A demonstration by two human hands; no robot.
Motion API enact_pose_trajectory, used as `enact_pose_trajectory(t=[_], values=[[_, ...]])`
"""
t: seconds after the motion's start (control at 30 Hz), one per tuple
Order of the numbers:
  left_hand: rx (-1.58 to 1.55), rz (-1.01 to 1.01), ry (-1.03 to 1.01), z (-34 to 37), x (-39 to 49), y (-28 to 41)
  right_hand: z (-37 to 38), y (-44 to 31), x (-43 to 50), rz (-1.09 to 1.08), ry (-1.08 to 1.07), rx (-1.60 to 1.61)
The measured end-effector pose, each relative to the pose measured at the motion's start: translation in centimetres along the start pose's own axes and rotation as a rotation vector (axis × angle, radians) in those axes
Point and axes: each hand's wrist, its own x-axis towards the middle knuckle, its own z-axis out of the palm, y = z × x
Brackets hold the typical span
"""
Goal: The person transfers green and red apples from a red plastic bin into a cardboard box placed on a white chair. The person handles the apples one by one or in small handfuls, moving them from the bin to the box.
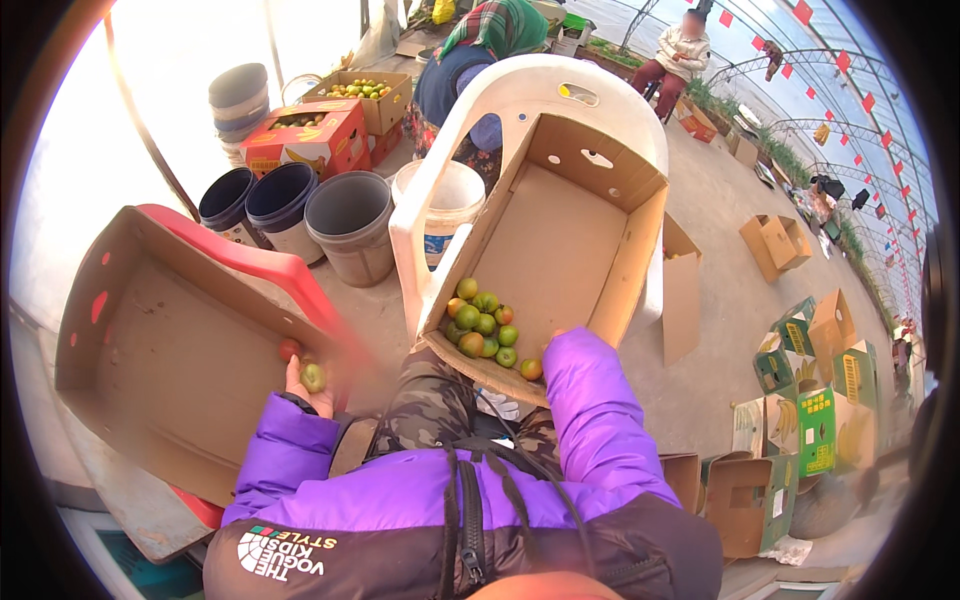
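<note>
My left hand [306,386] is at the right edge of a cardboard box [180,360] on a red plastic chair [247,251]. A green tomato [313,377] lies against its fingers, and a red tomato [289,348] is at the fingertips; how firmly they are held is unclear. Before me a second cardboard box [555,232] rests tilted on a white plastic chair [637,97], with green and orange tomatoes [486,324] gathered in its near left corner. My right hand [556,335] reaches into this box beside an orange tomato [532,368], mostly hidden by the purple sleeve.
Plastic buckets [349,217] stand beyond the chairs, by a red carton [304,139] and a cardboard box of tomatoes [401,97]. A person in a plaid headscarf [502,30] bends behind the white chair; another person [679,56] sits farther off. Banana cartons [816,431] are at right.
</note>
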Motion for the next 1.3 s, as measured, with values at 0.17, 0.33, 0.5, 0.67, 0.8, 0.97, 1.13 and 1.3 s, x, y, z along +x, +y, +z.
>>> enact_pose_trajectory(t=[0.17, 0.33, 0.5, 0.67, 0.8, 0.97, 1.13, 1.3], values=[[-0.004, 0.066, 0.030, -1.0, 1.4, 0.0, 1.2, 0.5, -0.6, 0.049, -0.121, -0.049], [0.082, 0.057, -0.015, -0.6, 0.8, -0.4, 2.0, 0.7, -0.1, 0.070, -0.094, -0.057], [0.229, 0.006, -0.244, 0.8, -0.6, -1.2, 1.6, 0.5, 1.6, 0.040, 0.053, 0.058], [0.358, -0.122, -0.425, 4.2, -2.2, -4.0, -3.4, -4.1, -1.4, -0.280, 0.055, 0.822], [0.444, -0.287, -0.600, 6.4, -3.9, -6.6, -6.8, -10.8, -7.4, -0.686, -0.221, 1.194], [0.249, -0.572, -0.634, 5.4, -3.6, -5.4, -5.8, -10.8, -5.6, -0.689, -0.176, 1.141], [0.040, -0.276, -0.310, 1.0, -0.6, -1.2, -2.1, -4.2, -2.0, -0.075, -0.033, 0.381], [-0.051, -0.093, -0.041, -0.3, 0.5, 0.3, -5.2, -1.6, -7.2, -0.267, -0.243, -0.186]])
